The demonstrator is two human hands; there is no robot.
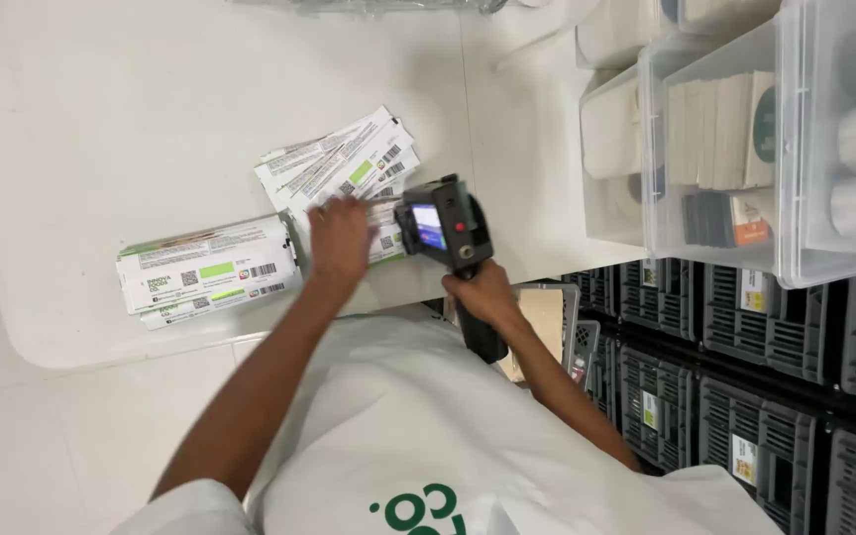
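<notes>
Pressing flat, fingers spread, on a fanned pile of flat white cartons (344, 168) with green patches and black code squares: left hand (339, 241), palm down near the tabletop (101, 119) edge. Gripping the black handle of a handheld printer gun (445, 230) just right of that pile: right hand (482, 294), closed around the grip, small blue screen and red button facing up. Lying apart to the left, a second neat stack of the same cartons (208, 269), white with a green strip; exact count per pile impossible to tell. Standing at the right, two clear plastic bins (715, 159) holding upright white cards, rolls and one orange-cornered pack. Stacked below, dark slotted crates (735, 327) with small white-and-yellow labels, at least four visible.
</notes>
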